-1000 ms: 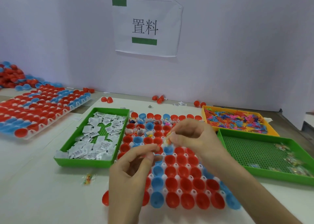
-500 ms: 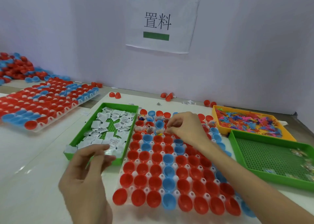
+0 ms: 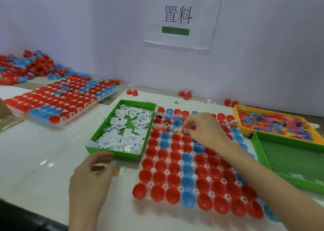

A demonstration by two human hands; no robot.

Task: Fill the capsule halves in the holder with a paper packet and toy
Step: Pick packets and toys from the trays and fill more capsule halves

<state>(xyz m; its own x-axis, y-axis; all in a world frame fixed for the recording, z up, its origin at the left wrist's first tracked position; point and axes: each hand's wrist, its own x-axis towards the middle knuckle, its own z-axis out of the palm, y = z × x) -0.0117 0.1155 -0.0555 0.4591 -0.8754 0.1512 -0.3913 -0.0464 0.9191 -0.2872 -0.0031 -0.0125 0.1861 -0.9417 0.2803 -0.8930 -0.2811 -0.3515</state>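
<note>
A white holder [image 3: 154,169] in the middle of the table carries rows of red and blue capsule halves [image 3: 158,178]. Several halves in the far rows [image 3: 166,127] hold packets and toys; the near rows are hollow. My right hand [image 3: 203,131] reaches over the far rows and pinches a small toy at its fingertips. My left hand [image 3: 93,176] hovers left of the holder, blurred, its fingers curled beside a small wrapped toy [image 3: 117,170] lying on the table. Whether it holds anything is unclear. Paper packets [image 3: 126,125] fill a green tray [image 3: 114,155].
An orange tray [image 3: 235,118] of colourful toys [image 3: 271,124] and a green tray [image 3: 254,143] stand at the right. A second filled holder [image 3: 61,99] and a pile of capsule halves [image 3: 26,67] lie at the left. Loose red halves [image 3: 132,92] sit by the wall.
My left hand left the holder, passed the front of the packet tray and came down beside the stray toy. My right hand moved out to the far rows.
</note>
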